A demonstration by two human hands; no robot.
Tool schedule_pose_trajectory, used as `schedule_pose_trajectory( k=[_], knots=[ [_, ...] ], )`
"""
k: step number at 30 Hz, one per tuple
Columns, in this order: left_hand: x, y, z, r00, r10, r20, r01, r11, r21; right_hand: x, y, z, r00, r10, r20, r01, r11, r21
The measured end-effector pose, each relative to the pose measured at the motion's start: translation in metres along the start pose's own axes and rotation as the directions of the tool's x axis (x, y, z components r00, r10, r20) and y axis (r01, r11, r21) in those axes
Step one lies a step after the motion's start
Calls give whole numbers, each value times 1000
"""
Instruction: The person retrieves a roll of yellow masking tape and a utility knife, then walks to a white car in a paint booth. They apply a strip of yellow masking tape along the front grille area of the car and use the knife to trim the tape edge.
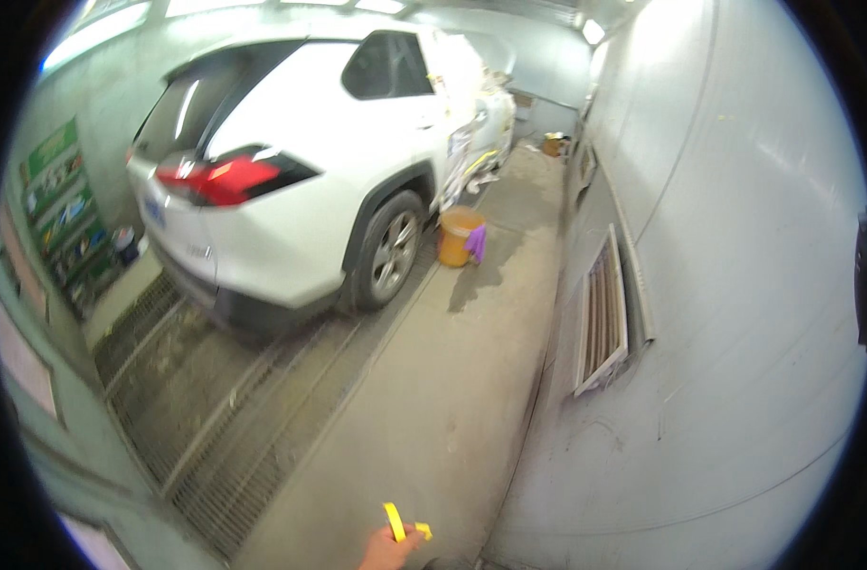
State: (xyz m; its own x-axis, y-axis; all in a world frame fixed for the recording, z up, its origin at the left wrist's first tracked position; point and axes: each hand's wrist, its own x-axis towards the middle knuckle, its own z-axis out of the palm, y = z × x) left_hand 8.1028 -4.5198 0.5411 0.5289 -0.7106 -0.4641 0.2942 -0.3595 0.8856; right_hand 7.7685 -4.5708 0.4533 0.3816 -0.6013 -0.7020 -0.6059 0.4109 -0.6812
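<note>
At the lower edge my left hand [392,548] is closed on a yellow strip [394,522]. One end stands up above the fingers, and a short bent yellow piece shows at the fingertips on the right side. What the strip is made of I cannot make out. My right hand is out of view. Farther ahead stands a white car [291,180], with sheeting [459,71] over its front part. Beside its rear wheel [393,249] is an orange-brown bucket [457,237] with a purple cloth [476,244] hanging over the rim.
Along the right runs a pale wall [737,285] with a slatted vent [602,313]. Floor grating [225,475] lies left of the concrete strip [414,427]. Wet patches [481,280] mark the floor near the bucket. A green shelf rack [65,204] stands at the left.
</note>
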Motion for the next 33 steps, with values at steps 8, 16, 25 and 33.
schedule_pose_trajectory(
  k=[8,16,25,33],
  knots=[
    [122,145,73,932,10,361,5,999,-39,115,-305,20,932,-334,-145,362,807,467],
    [401,211,129,985,147,88,-170,758,630,367,-442,-83,902,-288,-322,432,576,694],
    [752,125,67,999,-48,7,18,506,863,541,-653,-288,854,-338,-396,520,604,605],
    [1034,224,108,924,-372,-94,260,429,865,769,-769,-411,798,-90,-596,444,756,480]
  ],
)
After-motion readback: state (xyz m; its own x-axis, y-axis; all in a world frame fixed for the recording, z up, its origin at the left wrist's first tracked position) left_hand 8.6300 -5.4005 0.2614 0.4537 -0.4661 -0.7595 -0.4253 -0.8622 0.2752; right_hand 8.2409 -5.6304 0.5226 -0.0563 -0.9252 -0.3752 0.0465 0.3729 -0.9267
